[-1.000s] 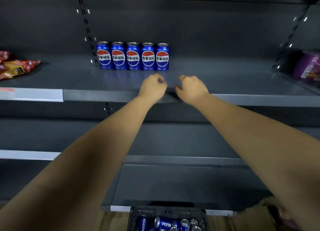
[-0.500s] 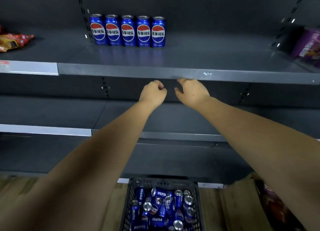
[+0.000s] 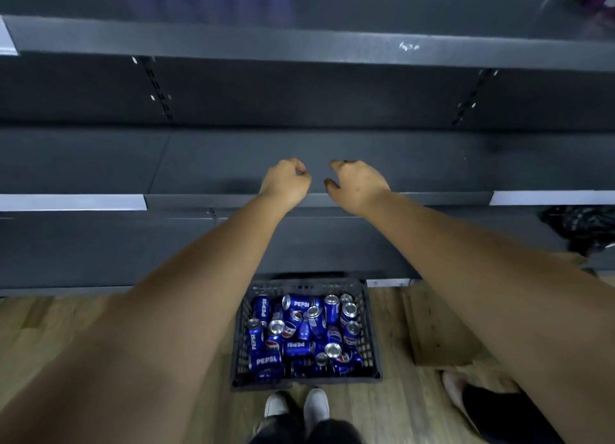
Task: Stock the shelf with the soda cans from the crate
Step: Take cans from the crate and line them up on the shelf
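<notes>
A black plastic crate stands on the wooden floor against the foot of the shelving. Several blue Pepsi cans lie jumbled inside it. My left hand hovers over the front edge of the middle shelf with its fingers curled into a fist and nothing in it. My right hand hangs just right of it, fingers loosely curled, thumb apart, holding nothing. The upper shelf runs across the top of the view. The cans standing on it are cut off by the frame's top edge.
A flat piece of cardboard lies on the floor right of the crate. My white shoes stand just behind the crate, and a dark shoe is at the lower right. A dark bundle sits on the lower shelf at right.
The view has tilted down, so the shelved cans have left the frame and the whole crate shows. Both hands have dropped from the upper shelf's edge to the middle shelf's edge, still empty.
</notes>
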{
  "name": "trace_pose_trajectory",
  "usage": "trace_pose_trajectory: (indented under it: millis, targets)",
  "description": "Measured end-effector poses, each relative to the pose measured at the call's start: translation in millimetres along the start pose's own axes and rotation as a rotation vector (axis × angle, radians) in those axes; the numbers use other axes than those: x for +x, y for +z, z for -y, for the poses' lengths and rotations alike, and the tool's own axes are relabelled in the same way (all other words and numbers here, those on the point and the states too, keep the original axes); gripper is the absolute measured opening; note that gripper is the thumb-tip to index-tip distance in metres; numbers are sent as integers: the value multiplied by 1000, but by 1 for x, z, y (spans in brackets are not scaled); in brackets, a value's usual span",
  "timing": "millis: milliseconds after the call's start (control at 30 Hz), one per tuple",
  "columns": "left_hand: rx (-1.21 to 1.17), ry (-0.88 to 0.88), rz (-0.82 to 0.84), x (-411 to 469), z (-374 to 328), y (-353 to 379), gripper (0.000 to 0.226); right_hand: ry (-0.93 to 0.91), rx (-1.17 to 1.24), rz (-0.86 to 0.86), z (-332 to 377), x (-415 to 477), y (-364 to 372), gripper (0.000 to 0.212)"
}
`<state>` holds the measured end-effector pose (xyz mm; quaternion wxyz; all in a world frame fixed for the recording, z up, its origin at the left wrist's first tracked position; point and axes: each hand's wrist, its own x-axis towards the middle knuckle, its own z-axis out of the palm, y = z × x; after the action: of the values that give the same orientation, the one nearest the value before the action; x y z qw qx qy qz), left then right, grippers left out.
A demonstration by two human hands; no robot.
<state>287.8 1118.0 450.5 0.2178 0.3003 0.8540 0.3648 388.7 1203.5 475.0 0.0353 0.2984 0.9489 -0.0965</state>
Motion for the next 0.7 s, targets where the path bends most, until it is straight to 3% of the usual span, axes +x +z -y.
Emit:
trace_pose_trajectory:
  millis: [367,533,700]
  targets:
    - [149,-79,72,8,16,60,27,-41,-36,137,-53,3,47,35]
    - [131,-114,127,13,17,103,16,-112,-181,251,-98,7,74,32]
    - [194,-201,230,10,37,140,28,-76,-144,392,-141,8,110,30]
